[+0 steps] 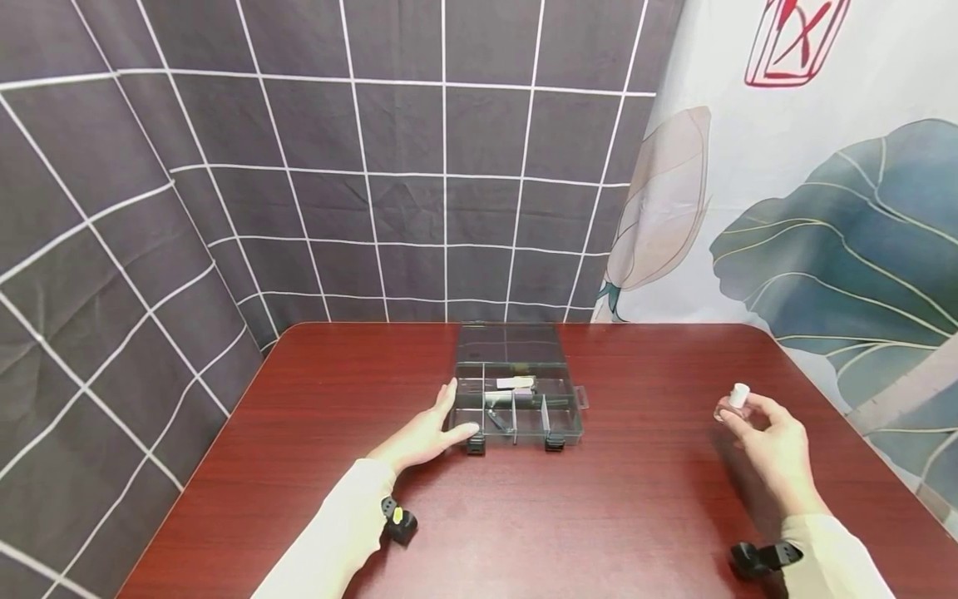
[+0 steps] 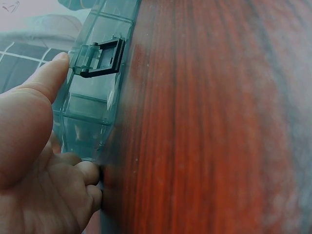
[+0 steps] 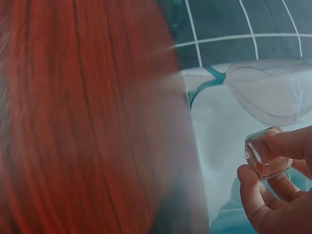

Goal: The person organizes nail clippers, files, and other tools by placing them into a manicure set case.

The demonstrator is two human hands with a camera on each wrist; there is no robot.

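Observation:
A clear compartment box (image 1: 527,438) lies on the table with its lid (image 1: 509,344) swung back. My left hand (image 1: 421,433) holds the box at its front left corner, thumb on the front rim near a black latch (image 2: 105,57) and fingers along the left wall. Inside are a small white item (image 1: 515,383) and a dark slim piece (image 1: 497,420). Off to the right, my right hand (image 1: 778,449) pinches a nail polish bottle (image 1: 738,395) above the table, its white cap up. The bottle's square glass body (image 3: 265,155) shows between thumb and fingers.
The reddish wooden table (image 1: 636,516) stretches around the box. Behind it hangs a dark cloth with a white grid (image 1: 397,208), and at the right a white cloth with leaf prints (image 1: 846,241). A second black latch (image 1: 555,441) hangs at the box's front.

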